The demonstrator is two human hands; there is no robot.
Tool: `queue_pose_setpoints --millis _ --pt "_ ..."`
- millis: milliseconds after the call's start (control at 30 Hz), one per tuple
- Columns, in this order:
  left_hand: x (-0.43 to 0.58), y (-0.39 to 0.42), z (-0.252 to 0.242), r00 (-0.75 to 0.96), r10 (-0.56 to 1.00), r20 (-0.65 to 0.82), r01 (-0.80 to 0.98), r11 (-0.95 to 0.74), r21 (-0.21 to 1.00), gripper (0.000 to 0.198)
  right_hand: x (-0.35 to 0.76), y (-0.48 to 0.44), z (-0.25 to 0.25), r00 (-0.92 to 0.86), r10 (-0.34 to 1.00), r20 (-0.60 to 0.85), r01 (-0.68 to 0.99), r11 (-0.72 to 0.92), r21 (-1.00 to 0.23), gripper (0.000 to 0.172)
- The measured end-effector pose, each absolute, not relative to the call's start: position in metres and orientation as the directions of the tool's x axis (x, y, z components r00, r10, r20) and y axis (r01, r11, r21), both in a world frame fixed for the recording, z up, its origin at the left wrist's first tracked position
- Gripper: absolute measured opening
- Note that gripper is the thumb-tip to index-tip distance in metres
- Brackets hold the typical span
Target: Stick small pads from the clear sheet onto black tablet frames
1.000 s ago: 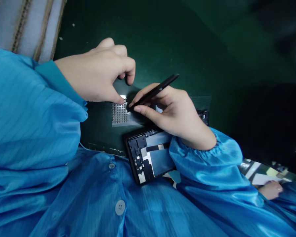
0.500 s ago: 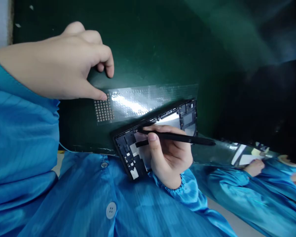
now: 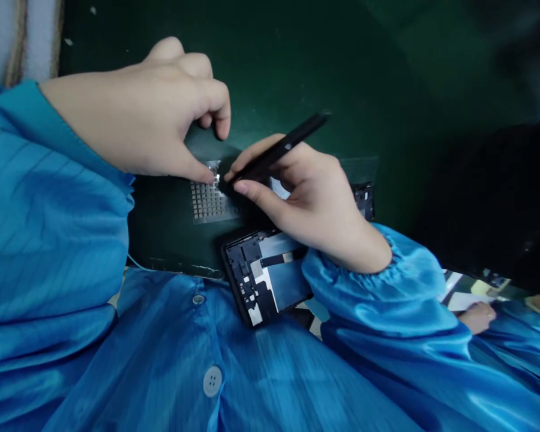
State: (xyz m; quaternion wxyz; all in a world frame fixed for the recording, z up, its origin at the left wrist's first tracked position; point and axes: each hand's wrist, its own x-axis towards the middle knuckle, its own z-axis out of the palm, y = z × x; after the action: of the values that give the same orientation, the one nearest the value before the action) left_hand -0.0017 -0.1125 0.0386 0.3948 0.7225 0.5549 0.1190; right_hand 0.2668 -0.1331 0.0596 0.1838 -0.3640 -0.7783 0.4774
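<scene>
My left hand [image 3: 162, 114] is open, with the thumb pressing down on a clear sheet [image 3: 342, 171] of small square pads [image 3: 206, 203]. Its other fingers are curled and apart from the thumb. In my right hand [image 3: 315, 192] are slim black tweezers [image 3: 283, 144], pinched between thumb and fingers. Their tips point down at the sheet just right of my left thumb; my fingers hide whether they touch a pad. An opened phone [image 3: 240, 264] with its inner parts showing lies below the sheet, at the table edge against my clothing. My right hand and sleeve cover part of it.
The dark green table [image 3: 297, 60] stretches out ahead. At the far right, a co-worker's hand [image 3: 477, 317] and blue sleeve show near some white pieces [image 3: 468, 300]. A pale strip [image 3: 40, 36] borders the table at top left.
My right hand has moved with the tweezers from over the phone up and left to the sheet, beside my left thumb. The tweezers now tilt more steeply. My left thumb stays on the sheet.
</scene>
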Motion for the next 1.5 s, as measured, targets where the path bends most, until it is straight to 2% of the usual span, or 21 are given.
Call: queue_pose_setpoints --millis 100,233,333,400,467,533,633,700,800,1033,1167,1300,1400,1500 --pt "-0.005 -0.116 0.035 0.349 0.892 -0.287 0.720 -0.060 0.692 0.097 0.264 -0.122 0.053 -0.719 0.685 -0.118 0.404 0.274 -0.873 0.010" --pt "-0.001 -0.118 0.037 0.388 0.874 -0.292 0.751 -0.116 0.650 0.100 0.264 -0.124 0.052 -0.715 0.688 -0.123 0.407 0.267 -0.873 0.011" --pt "0.008 -0.114 0.044 0.425 0.851 -0.307 0.801 -0.195 0.566 0.102 0.263 -0.121 0.053 -0.722 0.684 -0.105 0.400 0.290 -0.869 0.010" --pt "0.013 -0.110 0.048 0.418 0.849 -0.324 0.833 -0.216 0.509 0.108 0.266 -0.123 0.054 -0.712 0.692 -0.120 0.371 0.225 -0.901 0.010" --pt "0.015 -0.108 0.049 0.408 0.853 -0.325 0.844 -0.217 0.490 0.120 0.274 -0.135 0.056 -0.624 0.769 -0.140 0.316 0.084 -0.945 0.011" --pt "0.014 -0.107 0.048 0.423 0.850 -0.314 0.838 -0.234 0.494 0.129 0.286 -0.160 0.057 -0.423 0.901 -0.102 0.266 0.016 -0.964 0.009" --pt "0.010 -0.108 0.041 0.429 0.861 -0.272 0.822 -0.247 0.513 0.122 0.303 -0.206 0.051 -0.111 0.991 0.068 0.298 0.098 -0.949 0.010" --pt "0.008 -0.107 0.035 0.416 0.882 -0.221 0.800 -0.240 0.550 0.115 0.309 -0.229 0.043 -0.047 0.988 0.147 0.339 0.155 -0.928 0.016" --pt "0.008 -0.105 0.030 0.392 0.896 -0.210 0.780 -0.203 0.592 0.108 0.310 -0.242 0.032 -0.074 0.976 0.207 0.391 0.219 -0.894 0.021" --pt "0.007 -0.106 0.026 0.393 0.899 -0.196 0.809 -0.237 0.538 0.099 0.309 -0.236 0.038 -0.159 0.962 0.222 0.459 0.271 -0.846 0.028" --pt "0.007 -0.106 0.028 0.401 0.888 -0.225 0.808 -0.227 0.544 0.095 0.309 -0.236 0.048 -0.078 0.974 0.214 0.463 0.225 -0.857 0.023" --pt "0.007 -0.107 0.032 0.388 0.890 -0.238 0.803 -0.200 0.562 0.107 0.310 -0.237 0.053 -0.073 0.984 0.164 0.439 0.180 -0.880 0.021" --pt "0.007 -0.107 0.032 0.436 0.877 -0.202 0.796 -0.271 0.540 0.122 0.310 -0.239 0.052 -0.102 0.994 0.040 0.365 0.075 -0.928 0.021" --pt "0.003 -0.106 0.027 0.487 0.855 -0.179 0.783 -0.337 0.522 0.131 0.308 -0.242 0.049 -0.020 1.000 0.019 0.335 0.024 -0.942 0.021"
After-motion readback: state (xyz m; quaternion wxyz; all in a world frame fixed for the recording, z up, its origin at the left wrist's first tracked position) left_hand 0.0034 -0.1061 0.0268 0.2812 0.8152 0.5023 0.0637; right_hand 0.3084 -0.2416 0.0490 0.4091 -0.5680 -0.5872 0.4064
